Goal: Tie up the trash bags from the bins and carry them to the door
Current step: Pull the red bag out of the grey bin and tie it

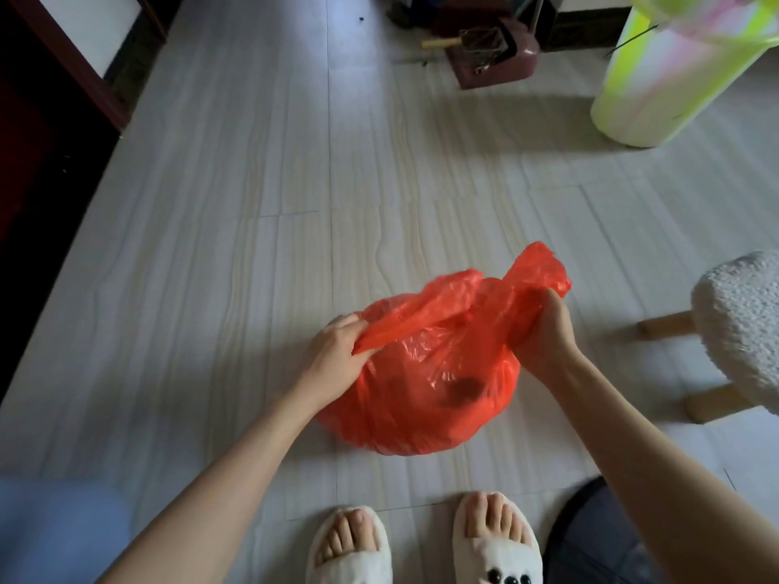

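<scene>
A red plastic trash bag point(425, 398) sits on the pale tiled floor just in front of my feet, with dark rubbish showing through its side. My left hand point(337, 351) pinches a flap of the bag's top edge on the left. My right hand point(543, 330) grips the gathered top of the bag on the right, with a tuft of plastic sticking up past the fingers. The bag's mouth lies loose between the two hands.
A white fluffy stool point(742, 326) with wooden legs stands at the right. A lime-green and white bin point(657, 78) is at the far right. A dark red dustpan point(493, 52) lies at the back. A dark wooden frame point(71, 73) runs along the left.
</scene>
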